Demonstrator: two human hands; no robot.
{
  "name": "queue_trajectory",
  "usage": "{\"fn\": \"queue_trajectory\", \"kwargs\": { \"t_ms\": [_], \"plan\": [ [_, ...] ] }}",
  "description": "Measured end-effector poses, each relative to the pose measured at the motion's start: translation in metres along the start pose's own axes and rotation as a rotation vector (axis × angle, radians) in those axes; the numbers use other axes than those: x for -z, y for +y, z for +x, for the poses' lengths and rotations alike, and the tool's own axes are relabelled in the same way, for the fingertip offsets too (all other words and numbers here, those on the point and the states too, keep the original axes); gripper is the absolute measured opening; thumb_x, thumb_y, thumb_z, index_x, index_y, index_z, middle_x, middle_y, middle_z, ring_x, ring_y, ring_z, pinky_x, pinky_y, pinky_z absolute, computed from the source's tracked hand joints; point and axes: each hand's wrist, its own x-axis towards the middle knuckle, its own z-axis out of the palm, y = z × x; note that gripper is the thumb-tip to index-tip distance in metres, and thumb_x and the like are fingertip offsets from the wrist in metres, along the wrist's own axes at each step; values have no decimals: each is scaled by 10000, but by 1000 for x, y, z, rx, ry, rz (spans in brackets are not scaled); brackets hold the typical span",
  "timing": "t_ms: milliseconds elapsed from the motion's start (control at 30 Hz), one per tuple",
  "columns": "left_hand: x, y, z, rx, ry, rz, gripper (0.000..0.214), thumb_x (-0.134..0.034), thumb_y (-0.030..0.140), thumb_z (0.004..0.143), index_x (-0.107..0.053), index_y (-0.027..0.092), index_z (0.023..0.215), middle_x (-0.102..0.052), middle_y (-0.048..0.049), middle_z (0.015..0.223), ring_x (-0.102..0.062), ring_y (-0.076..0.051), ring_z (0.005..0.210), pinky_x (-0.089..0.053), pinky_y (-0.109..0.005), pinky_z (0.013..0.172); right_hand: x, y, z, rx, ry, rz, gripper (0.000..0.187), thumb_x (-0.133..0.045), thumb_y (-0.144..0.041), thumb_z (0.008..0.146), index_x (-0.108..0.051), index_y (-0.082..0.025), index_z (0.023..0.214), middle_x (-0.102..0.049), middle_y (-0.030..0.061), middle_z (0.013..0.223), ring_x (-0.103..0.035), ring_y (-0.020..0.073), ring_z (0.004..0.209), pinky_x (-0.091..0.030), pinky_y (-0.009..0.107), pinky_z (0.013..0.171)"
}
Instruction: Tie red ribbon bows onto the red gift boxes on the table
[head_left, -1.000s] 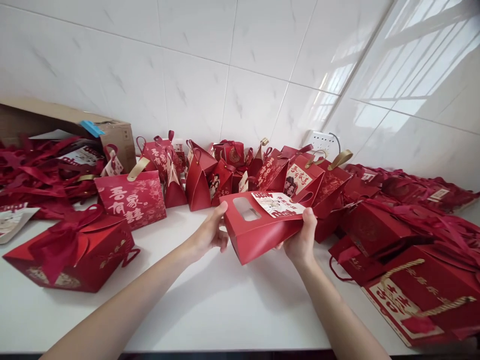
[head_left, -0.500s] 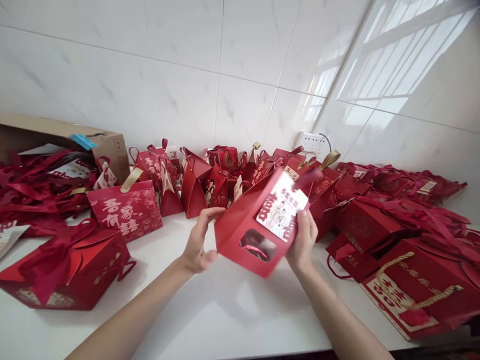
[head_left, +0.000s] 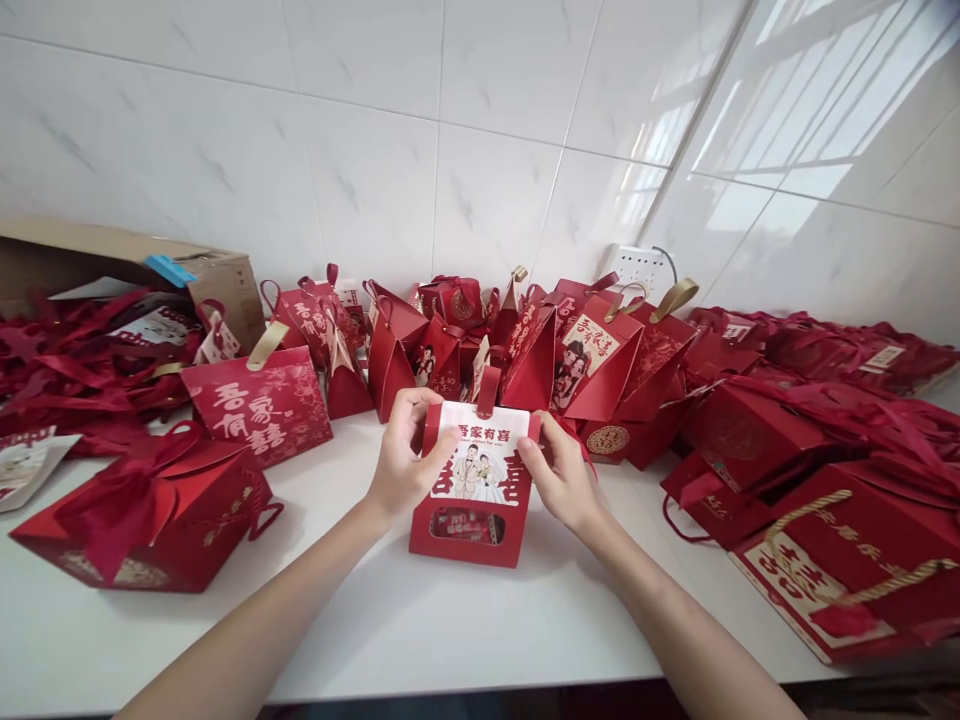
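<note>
A red gift box (head_left: 469, 540) with a small oval window stands upright on the white table in front of me. Its front carries a white panel printed with a couple and red characters, and a red ribbon loop (head_left: 487, 392) rises from the top. My left hand (head_left: 411, 455) grips the upper left edge, thumb on the front and fingers behind. On the upper right edge, my right hand (head_left: 561, 470) pinches the box the same way. Wrapped items show dimly through the window. Fingers behind the box are partly hidden.
Several red gift boxes (head_left: 596, 370) line the back of the white table (head_left: 450, 640). A larger ribboned box (head_left: 172, 530) sits at left, near a cardboard box (head_left: 225, 290) with red ribbons before it. More boxes (head_left: 840, 560) are piled at right. A power strip (head_left: 637, 268) rests against the wall.
The gift box has come down from a tilted, raised position to upright on the table, its front turned toward me. My left hand has closed on its edge; my right hand has shifted left and down.
</note>
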Motion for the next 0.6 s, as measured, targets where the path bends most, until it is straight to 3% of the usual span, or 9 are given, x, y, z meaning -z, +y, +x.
{"fn": "queue_trajectory", "kwargs": {
  "t_ms": [233,333,433,533,600],
  "plan": [
    [2,0,1,37,2,-70,214,-599,281,797,-453,221,942,-606,2,810,-595,-141,693,-471,-254,603,0,-1,2,-53,-4,14,247,-468,-414,903,-484,-200,781,-515,-18,672,-477,130,589,-384,245,519],
    [3,0,1,60,-37,-143,328,-618,333,794,-439,235,1050,-630,-14,844,-617,-158,706,-493,-275,607,-1,-2,2,-102,5,110,251,-477,-429,905,-528,-197,824,-557,-6,720,-516,135,626,-415,247,550],
    [5,-5,1,26,-146,-262,633,-650,496,753,-354,265,1264,-633,-89,1085,-639,-239,957,-528,-368,774,-1,3,3,-200,230,225,259,-466,-458,913,-552,-213,902,-598,3,789,-552,145,668,-456,259,590],
    [4,-13,0,2,-207,-259,862,-673,624,685,-293,267,1371,-475,-152,1364,-477,-318,1258,-442,-449,993,0,12,6,-249,554,338,296,-451,-485,913,-550,-232,1029,-634,41,970,-602,171,798,-506,305,687],
    [2,-16,-2,-14,-246,-203,993,-701,663,633,-242,259,1415,-376,-170,1447,-384,-344,1336,-372,-473,1066,0,15,9,-220,675,458,327,-465,-501,901,-557,-237,1071,-631,53,1073,-612,181,900,-516,336,780]
  ]
}}
